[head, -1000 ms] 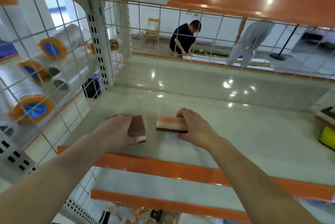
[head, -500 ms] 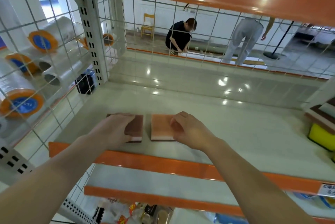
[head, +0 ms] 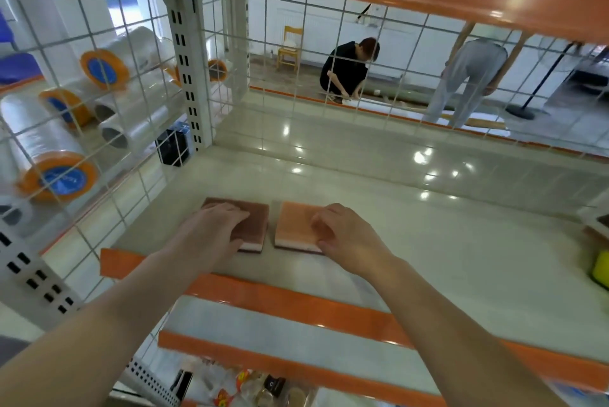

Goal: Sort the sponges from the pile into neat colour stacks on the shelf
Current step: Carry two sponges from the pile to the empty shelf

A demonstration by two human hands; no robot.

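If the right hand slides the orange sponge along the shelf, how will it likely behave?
The orange sponge lies flat and square-cornered under the right hand, so it should slide, not roll or tip. Its layered foam edge suggests it is light and squashy. The glossy shelf probably offers little drag.

Two sponges lie side by side near the shelf (head: 428,241) front edge, left sponge (head: 255,225) under the left hand (head: 211,232), right sponge (head: 293,225) under the right hand (head: 349,238).

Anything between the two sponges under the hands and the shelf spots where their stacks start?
Nothing visible. The brown sponge and orange sponge already lie flat on the shelf, side by side with a narrow gap. The left hand and right hand rest on top of them.
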